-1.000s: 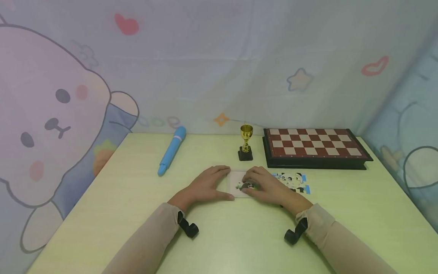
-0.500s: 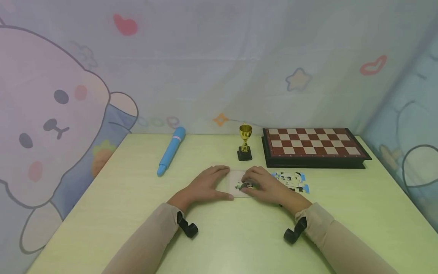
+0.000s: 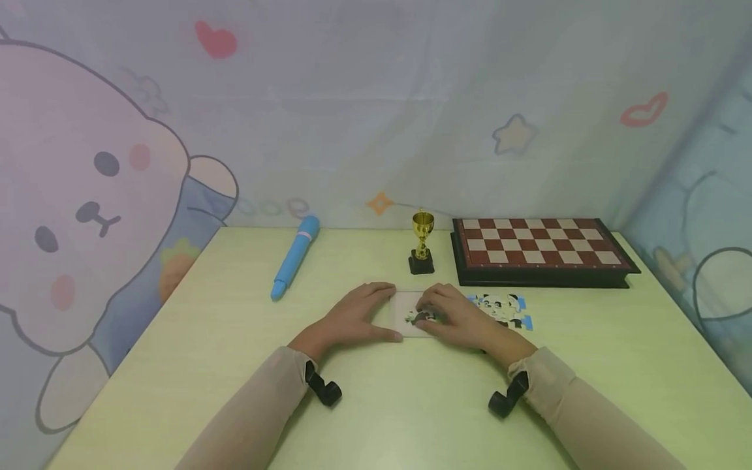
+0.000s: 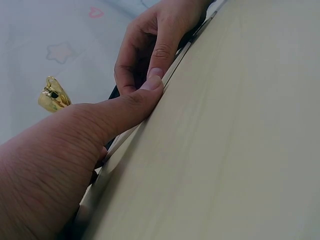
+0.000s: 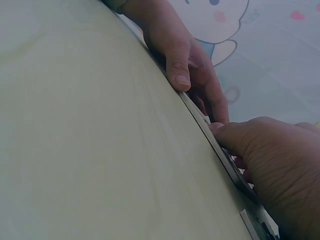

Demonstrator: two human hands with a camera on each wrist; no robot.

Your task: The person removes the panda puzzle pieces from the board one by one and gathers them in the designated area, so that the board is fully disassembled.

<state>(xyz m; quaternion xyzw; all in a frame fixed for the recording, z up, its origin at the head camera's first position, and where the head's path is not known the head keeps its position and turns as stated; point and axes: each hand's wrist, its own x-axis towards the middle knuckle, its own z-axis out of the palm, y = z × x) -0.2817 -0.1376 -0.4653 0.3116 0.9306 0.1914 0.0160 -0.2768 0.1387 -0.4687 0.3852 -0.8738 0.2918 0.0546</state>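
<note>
A flat white puzzle board (image 3: 401,314) lies on the table in front of me. My left hand (image 3: 352,318) holds its left end, thumb at the near edge and fingers at the far edge. On the board is a puzzle piece (image 3: 422,316) with a dark and green print, partly covered by my right hand (image 3: 461,318). The right thumb and fingers pinch this piece against the board. Just right of that hand lie joined panda puzzle pieces (image 3: 499,308), partly hidden behind it. In the left wrist view the left thumb (image 4: 150,86) touches the board's near edge.
A gold trophy cup (image 3: 422,243) on a black base stands behind the board. To its right lies a red-and-white chessboard box (image 3: 540,253). A blue microphone-shaped pen (image 3: 295,258) lies at the back left. A printed curtain (image 3: 352,117) hangs behind the table.
</note>
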